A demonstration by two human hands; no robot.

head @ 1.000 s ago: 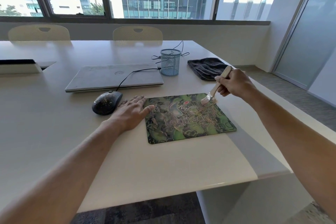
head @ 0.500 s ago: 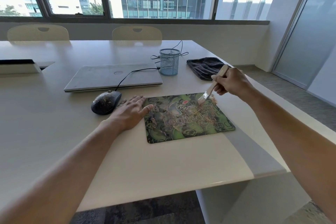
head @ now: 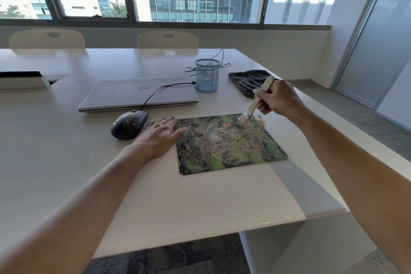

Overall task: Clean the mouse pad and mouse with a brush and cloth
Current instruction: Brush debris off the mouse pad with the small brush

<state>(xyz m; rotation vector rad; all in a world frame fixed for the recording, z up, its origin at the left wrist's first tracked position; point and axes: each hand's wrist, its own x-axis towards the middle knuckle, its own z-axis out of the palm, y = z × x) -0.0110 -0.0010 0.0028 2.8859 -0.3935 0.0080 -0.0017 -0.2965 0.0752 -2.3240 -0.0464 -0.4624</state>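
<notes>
Head view: brush bristles on the mouse pad, other hand flat at its edge.

Right hand (head: pixel 277 100), right of centre, is closed around the pale handle of a flat paintbrush (head: pixel 255 102); bristles touch the upper right part of the green Logitech mouse pad (head: pixel 229 151), mid-frame. Tan crumbs lie scattered across the pad's right half, with a small heap at its upper right corner. Left hand (head: pixel 159 137) lies open, palm down on the white table (head: pixel 66 162), holding nothing, thumb tip on the pad's left edge. Black wired mouse (head: pixel 129 124), speckled with the same crumbs, sits just left of that hand's fingers; whether they touch it is unclear. Dark grey cloth (head: pixel 246 82) lies bunched above the right hand, partly hidden by the brush handle. Closed Dell laptop (head: pixel 140 93) and blue mesh pen cup (head: pixel 207 75) stand behind the mouse, upper centre.
</notes>
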